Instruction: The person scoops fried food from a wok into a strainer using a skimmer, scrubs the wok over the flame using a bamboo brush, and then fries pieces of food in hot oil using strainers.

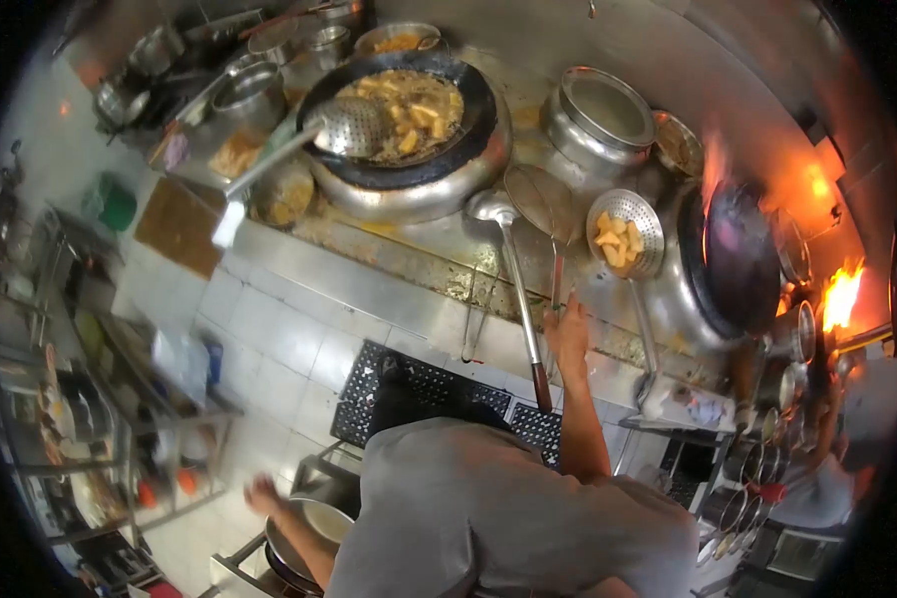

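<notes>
My right hand (568, 339) is at the front edge of the range, around the lower handle of a round wire-mesh strainer (543, 204); part of the grip is hidden. Just left of it a ladle (492, 207) lies with its long wooden-ended handle over the edge. To the right, a perforated skimmer (644, 214) holds fried yellow pieces (618, 242). My left hand (262, 495) hangs low on the left, blurred, near a large pot (331, 520). Its fingers are too smeared to read.
A large wok (319, 164) holds frying pieces in oil, with another perforated skimmer (354, 128) across its rim. A steel pot (608, 105) stands behind. At right, flames (843, 296) rise near a dark wok (743, 254). Black mats (369, 384) cover the floor; shelving (120, 429) stands left.
</notes>
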{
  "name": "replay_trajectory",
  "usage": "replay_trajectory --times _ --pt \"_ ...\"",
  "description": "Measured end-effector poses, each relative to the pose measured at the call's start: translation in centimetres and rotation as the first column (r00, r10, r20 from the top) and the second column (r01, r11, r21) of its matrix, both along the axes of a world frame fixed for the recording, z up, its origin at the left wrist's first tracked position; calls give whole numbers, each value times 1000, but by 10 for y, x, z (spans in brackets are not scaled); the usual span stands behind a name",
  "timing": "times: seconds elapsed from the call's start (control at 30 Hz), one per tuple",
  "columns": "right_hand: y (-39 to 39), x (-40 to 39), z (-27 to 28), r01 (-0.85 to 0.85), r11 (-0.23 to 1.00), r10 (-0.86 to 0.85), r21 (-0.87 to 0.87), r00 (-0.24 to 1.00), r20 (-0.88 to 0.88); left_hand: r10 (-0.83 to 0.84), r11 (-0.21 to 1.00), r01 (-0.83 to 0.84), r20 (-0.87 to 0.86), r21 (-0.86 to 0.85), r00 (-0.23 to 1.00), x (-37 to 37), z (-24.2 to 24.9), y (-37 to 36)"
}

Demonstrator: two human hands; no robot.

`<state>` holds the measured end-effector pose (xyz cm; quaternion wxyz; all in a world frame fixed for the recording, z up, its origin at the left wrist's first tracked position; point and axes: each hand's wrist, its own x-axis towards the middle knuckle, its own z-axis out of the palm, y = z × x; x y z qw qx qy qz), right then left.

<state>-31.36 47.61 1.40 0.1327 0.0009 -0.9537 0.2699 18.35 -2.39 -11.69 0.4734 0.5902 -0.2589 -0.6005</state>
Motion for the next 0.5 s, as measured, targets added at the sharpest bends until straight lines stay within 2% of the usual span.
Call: replay_trajectory --times 0.03,0.07,0.1,0.13,0.17,0.2,0.23,0.27,0.33,0.4,0.5 --pt "-1 4 -6 6 1000 -6 -9 1000 6 -91 964 112 98 -240 991 -68 27 19" --pt "1 8 -11 28 999 -31 20 984 177 -148 969 130 -71 -209 986 -113 45 12" --pt "4 10 -15 43 998 -59 53 939 339 -461 871 405 -182 -278 868 -122 14 -27" --pt "7 11 -18 52 997 -66 51 939 337 -409 884 351 -148 -308 900 -168 32 -18" --pt "10 10 -21 74 990 -101 118 965 240 -381 922 336 -292 -194 877 -193 32 -28" --pt "12 10 -22 107 978 -132 179 982 137 -323 931 319 11 -177 946 -237 79 1" --pt "12 7 -13 159 977 -167 140 985 52 -380 906 385 64 -177 923 -251 76 -5" --pt "14 6 2 171 976 -178 137 983 39 -432 878 446 116 -172 895 -264 67 -11" --pt "11 6 34 36 999 -40 36 990 138 -507 835 527 151 -158 849 -280 49 -17" --pt "-4 6 58 25 999 -24 -20 998 50 -574 801 585 117 -124 811 -289 30 -17" --pt "-37 -5 101 -126 935 108 -332 991 -73 -643 766 642 35 42 765 -292 3 -13"
